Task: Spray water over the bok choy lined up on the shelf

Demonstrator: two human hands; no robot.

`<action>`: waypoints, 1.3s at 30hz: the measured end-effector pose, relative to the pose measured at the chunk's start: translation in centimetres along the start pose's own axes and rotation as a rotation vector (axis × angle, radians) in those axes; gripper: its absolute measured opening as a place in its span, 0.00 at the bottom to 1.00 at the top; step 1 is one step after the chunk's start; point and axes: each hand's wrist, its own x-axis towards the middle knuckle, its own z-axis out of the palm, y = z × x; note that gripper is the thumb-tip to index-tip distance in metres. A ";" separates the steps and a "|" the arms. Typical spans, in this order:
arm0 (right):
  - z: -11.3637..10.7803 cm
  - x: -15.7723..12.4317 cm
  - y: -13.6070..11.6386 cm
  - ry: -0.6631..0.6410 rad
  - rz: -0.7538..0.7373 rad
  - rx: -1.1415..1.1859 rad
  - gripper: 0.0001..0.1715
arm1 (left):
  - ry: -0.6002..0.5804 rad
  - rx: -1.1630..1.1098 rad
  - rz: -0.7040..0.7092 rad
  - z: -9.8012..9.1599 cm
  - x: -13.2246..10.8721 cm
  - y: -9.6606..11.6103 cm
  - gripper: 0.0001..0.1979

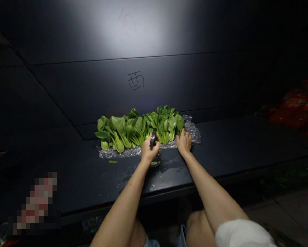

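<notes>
While the left hand (149, 151) clamps its fingers on a dark tool (153, 137), the right hand (184, 142) rests flat, fingers spread and gripping nothing. Just beyond both, the bok choy (138, 128) is already rowed on a plastic sheet (195, 133) — wet dark desk (220, 151) beneath, dim panelled wall (169, 68) behind.

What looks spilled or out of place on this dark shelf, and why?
A small green leaf scrap lies alone on the dark shelf, just off the bubble wrap that holds the bok choy row. Wet patches also glisten near the left hand, which grips a clear bottle.
</notes>
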 end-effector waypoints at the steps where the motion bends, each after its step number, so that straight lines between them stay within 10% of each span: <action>1: 0.1 0.1 0.1 -0.021 0.006 -0.011 0.32 | -0.001 0.000 0.000 0.0 0.0 -0.1 0.09; 13: 0.3 0.8 1.1 -0.138 -0.010 0.113 0.30 | -0.041 0.055 0.067 0.3 -0.1 0.1 0.07; 39: 1.3 0.1 1.2 0.104 -0.133 0.234 0.18 | -0.041 0.041 0.020 0.2 -0.1 0.3 0.11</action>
